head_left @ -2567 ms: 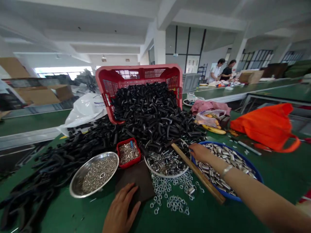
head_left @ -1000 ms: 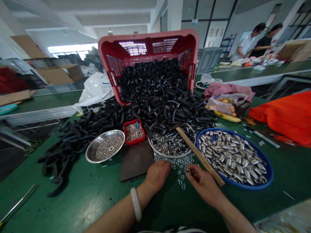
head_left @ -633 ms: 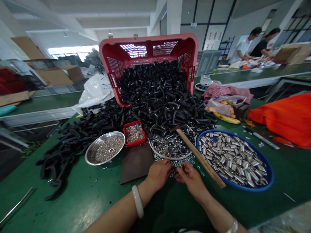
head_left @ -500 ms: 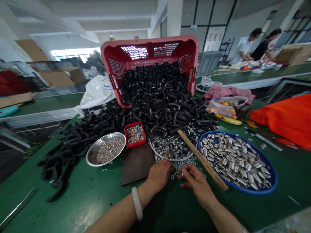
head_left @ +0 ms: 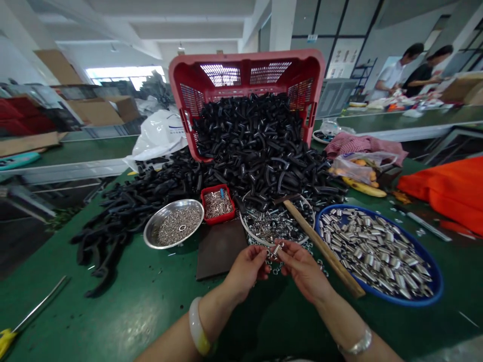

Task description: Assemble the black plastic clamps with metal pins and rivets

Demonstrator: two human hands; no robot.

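Note:
My right hand (head_left: 304,269) pinches a small metal spring (head_left: 277,250) between thumb and fingers. Close beside it on the left, my left hand (head_left: 247,266) has thumb and fingertips pressed together near the spring's left side; what they hold is too small to make out. Both hands are over loose nuts (head_left: 275,270) on the green table (head_left: 124,322). Just behind them stands a round white-rimmed tray (head_left: 251,235) of mixed metal parts, with a wooden-handled hammer (head_left: 320,246) lying across its right side.
A blue tray (head_left: 433,296) of springs is at the right. Left are a dark plate (head_left: 221,249), a red box (head_left: 219,218) and a steel bowl (head_left: 149,236). Behind, black parts (head_left: 249,136) spill from a red crate (head_left: 245,56). Two people (head_left: 418,75) stand far right.
My hands have come together around the spring, with the left fingers lifted from the nuts. The view has shifted left, showing a yellow handle at the lower left.

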